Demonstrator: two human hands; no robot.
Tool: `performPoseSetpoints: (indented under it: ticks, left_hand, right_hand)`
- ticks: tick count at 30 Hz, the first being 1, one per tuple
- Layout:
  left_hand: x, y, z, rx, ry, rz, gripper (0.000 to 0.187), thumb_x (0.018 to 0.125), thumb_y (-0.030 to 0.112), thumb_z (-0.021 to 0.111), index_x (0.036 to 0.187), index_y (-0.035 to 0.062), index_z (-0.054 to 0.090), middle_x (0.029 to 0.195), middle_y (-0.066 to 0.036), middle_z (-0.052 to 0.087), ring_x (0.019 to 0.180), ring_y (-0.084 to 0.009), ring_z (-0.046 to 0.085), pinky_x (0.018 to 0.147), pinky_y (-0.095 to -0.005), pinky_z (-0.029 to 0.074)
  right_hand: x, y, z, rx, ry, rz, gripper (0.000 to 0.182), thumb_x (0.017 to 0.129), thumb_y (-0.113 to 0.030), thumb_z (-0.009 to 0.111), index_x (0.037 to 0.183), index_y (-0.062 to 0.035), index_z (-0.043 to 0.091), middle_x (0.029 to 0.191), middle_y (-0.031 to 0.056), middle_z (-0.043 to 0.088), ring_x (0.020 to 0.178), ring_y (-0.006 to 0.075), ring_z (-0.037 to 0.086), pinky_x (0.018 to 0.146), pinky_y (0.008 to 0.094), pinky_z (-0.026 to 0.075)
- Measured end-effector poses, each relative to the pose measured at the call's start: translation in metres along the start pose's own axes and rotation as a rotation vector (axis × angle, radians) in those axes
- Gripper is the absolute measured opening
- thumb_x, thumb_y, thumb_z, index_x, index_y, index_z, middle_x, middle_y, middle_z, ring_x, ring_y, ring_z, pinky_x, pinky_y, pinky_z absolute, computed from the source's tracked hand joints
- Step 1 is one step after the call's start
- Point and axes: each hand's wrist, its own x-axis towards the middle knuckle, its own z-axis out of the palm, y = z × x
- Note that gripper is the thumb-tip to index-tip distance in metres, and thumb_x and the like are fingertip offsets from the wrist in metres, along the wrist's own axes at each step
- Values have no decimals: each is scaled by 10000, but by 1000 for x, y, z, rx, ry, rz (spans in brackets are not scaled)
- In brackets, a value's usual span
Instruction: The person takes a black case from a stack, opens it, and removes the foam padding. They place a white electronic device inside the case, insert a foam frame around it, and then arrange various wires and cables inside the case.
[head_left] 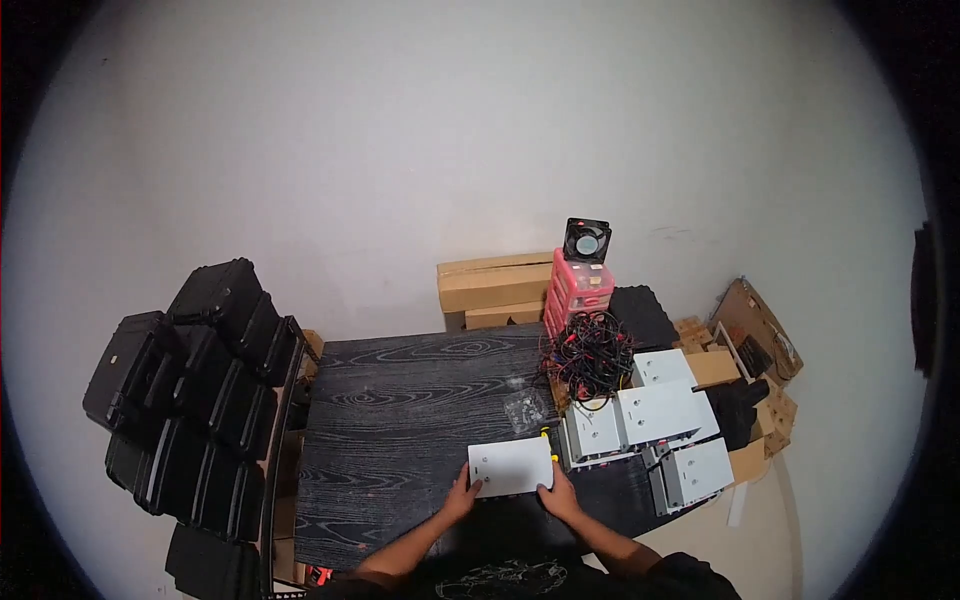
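Both hands grip a white box (512, 466) with a flat face and small round fittings, at the front edge of the dark table. My left hand (461, 495) is closed on its left side, the thumb over the face. On its lower right corner my right hand (559, 496) is closed too. The underside of the box is hidden. Just beyond it lies a clear plastic bag (524, 410) of small parts. Something yellow and black (552, 446) shows by its right edge, too small to name.
Similar white boxes (655, 415) are stacked at the right of the black wood-grain table (390, 420). Behind them sit tangled cables (592, 356), a pink drawer unit (564, 288) and a fan (587, 241). Black cases (205, 400) fill a rack on the left; cardboard boxes (495, 285) stand behind.
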Motion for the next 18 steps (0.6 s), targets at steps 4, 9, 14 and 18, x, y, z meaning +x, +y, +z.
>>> performPoseSetpoints:
  ticks: [4,9,14,18]
  left_hand:
    - [13,-8,-2,-198,34,28,759,1031,329,630,1624,47,249,1598,-224,429,1489,-341,406,1223,-415,309]
    - [15,0,-2,-184,27,2,716,1029,289,643,1604,45,293,1514,-226,526,1416,-339,500,1160,-420,395]
    - [12,15,-4,-191,54,-39,673,1011,294,679,1558,47,375,1373,-184,639,1266,-304,615,1071,-407,470]
    - [-1,5,-26,-375,150,-58,639,969,310,741,1482,30,481,1304,-149,673,1186,-254,639,1031,-384,492]
  right_hand:
    - [2,-12,-2,26,-15,63,753,851,-161,725,1517,-17,403,1368,278,607,1281,443,588,1089,481,464]
    - [11,9,8,37,-35,155,759,856,-170,731,1529,-38,408,1358,277,624,1275,435,600,1085,477,469]
    - [13,26,16,151,-33,54,625,883,-170,703,1462,-39,507,1318,250,654,1223,371,648,1030,424,506]
    - [3,-27,6,129,-250,89,598,912,-179,697,1458,-22,511,1330,213,659,1233,325,644,1042,412,496]
